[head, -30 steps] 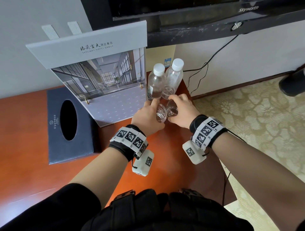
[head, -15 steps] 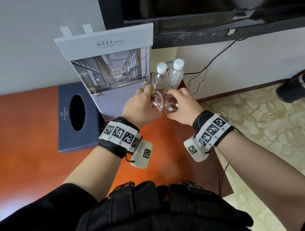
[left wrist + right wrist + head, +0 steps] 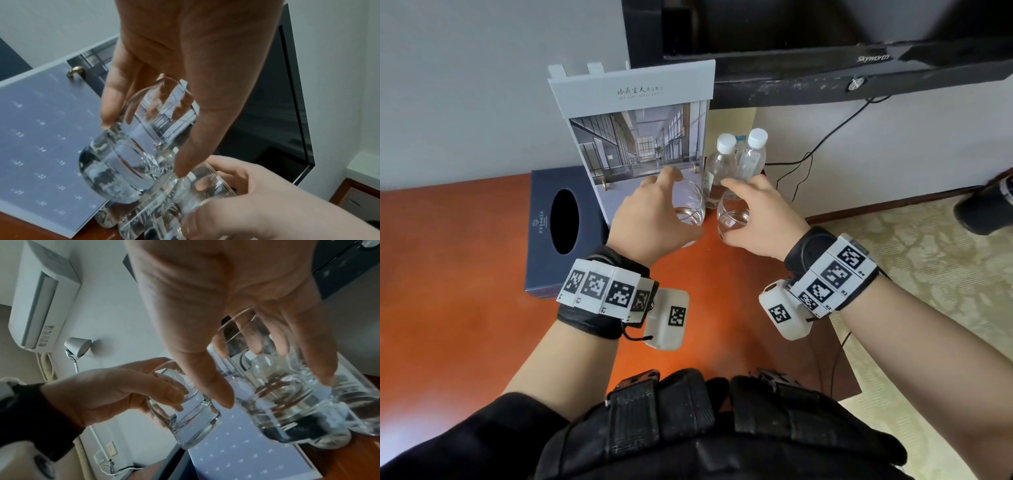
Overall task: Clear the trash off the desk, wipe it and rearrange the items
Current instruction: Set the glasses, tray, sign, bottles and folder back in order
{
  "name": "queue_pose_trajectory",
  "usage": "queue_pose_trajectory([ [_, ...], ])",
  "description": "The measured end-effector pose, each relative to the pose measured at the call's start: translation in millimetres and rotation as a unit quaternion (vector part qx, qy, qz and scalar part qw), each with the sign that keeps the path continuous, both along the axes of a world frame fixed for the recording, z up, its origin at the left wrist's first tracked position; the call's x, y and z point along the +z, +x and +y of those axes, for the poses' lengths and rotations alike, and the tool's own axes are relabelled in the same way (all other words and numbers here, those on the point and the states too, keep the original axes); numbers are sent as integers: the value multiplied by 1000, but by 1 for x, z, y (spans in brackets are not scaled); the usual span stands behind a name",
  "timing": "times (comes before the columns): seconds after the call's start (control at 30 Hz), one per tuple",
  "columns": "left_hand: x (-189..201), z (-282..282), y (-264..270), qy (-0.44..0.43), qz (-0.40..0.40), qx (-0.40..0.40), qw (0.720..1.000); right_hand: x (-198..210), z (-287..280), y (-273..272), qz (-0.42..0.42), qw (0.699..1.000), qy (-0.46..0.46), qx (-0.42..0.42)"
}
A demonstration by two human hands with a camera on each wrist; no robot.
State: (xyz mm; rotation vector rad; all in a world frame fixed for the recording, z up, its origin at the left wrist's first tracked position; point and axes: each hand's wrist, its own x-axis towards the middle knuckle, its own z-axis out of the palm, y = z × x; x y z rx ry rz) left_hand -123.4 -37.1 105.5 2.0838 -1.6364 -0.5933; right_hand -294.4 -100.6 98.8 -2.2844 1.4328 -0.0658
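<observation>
Each hand holds a clear drinking glass over the red-brown desk [image 3: 465, 308]. My left hand [image 3: 654, 219] grips the left glass [image 3: 690, 205] [image 3: 127, 162] from above, fingers curled round its rim. My right hand [image 3: 756, 219] grips the right glass [image 3: 732, 219] [image 3: 283, 410] the same way. The two glasses are side by side, a small gap apart, just in front of two capped water bottles [image 3: 736, 164]. In the right wrist view the left hand's glass [image 3: 185, 415] hangs tilted above the desk.
A standing hotel calendar [image 3: 640, 137] leans at the wall behind the left hand. A dark blue tissue box [image 3: 554, 233] lies to its left. A black TV [image 3: 825, 44] hangs above. The desk's right edge drops to patterned carpet [image 3: 928, 274], with cables [image 3: 808, 161] along the wall.
Both hands have moved forward with the glasses and turned them from lying tilted to nearly upright. The glasses have drawn slightly apart.
</observation>
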Motion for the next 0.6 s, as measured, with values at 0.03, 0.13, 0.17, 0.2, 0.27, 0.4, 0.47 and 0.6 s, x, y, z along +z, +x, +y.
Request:
queue_pose_trajectory([
  [0.03, 2, 4, 0, -3, 1, 3, 1000, 2, 4, 1, -2, 1000, -3, 3],
  [0.13, 6, 15, 1, -9, -3, 10, 1000, 7, 14, 5, -5, 1000, -8, 15],
  [0.17, 7, 19, 2, -9, -7, 14, 1000, 8, 17, 6, -4, 1000, -9, 20],
  [0.2, 8, 23, 3, -8, -10, 18, 1000, 8, 20, 7, -1, 1000, -9, 26],
  [0.27, 9, 32, 6, -6, -9, 28, 1000, 9, 26, 10, 3, 999, -7, 33],
  [0.4, 9, 51, 14, -7, -1, 38, 999, 9, 38, 20, 11, 999, -8, 43],
  [0.47, 9, 61, 19, -7, 6, 45, 999, 10, 44, 28, 15, 999, -6, 50],
  [0.6, 8, 80, 37, -4, 9, 59, 998, 10, 59, 47, 19, 997, -5, 69],
])
